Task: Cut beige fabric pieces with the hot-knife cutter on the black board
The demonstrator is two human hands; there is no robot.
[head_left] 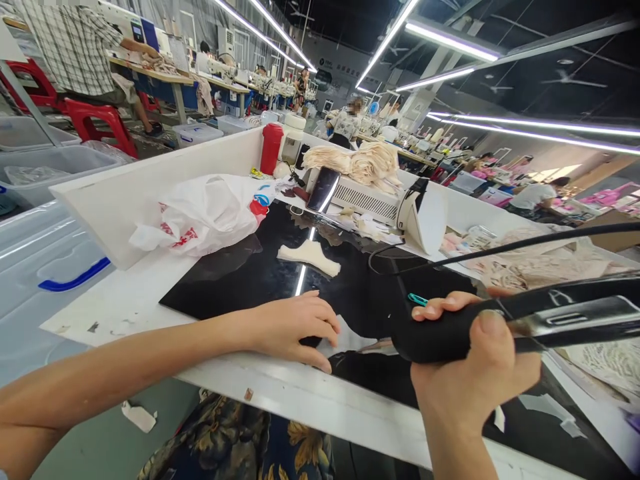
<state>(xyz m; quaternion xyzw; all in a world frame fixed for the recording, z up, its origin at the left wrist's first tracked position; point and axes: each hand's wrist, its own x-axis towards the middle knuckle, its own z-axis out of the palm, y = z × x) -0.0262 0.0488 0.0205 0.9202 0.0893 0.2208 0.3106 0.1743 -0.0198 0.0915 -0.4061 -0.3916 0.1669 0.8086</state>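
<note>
My left hand [305,327] rests palm down by the near edge of the black glossy sheet [220,287], thumb and fingers apart. Its fingertips touch a pale, thin piece [347,337] lying flat on the sheet. My right hand [480,373] is closed around a thick black corded hand tool [445,333] with a silvery panel. The tool's metal tip [383,347] points left, down at the pale piece. Farther back lies a cream fabric cutout [310,257]. A small teal clip-like item [418,299] sits just behind the right fingers.
A white plastic bag [205,213] is at the back left. A phone [324,189] leans against a vented white box [365,200] topped with cream fabric bundles [357,163]. A red cup [271,148] stands behind. The black cord [530,243] runs right, past piled fabric [545,257].
</note>
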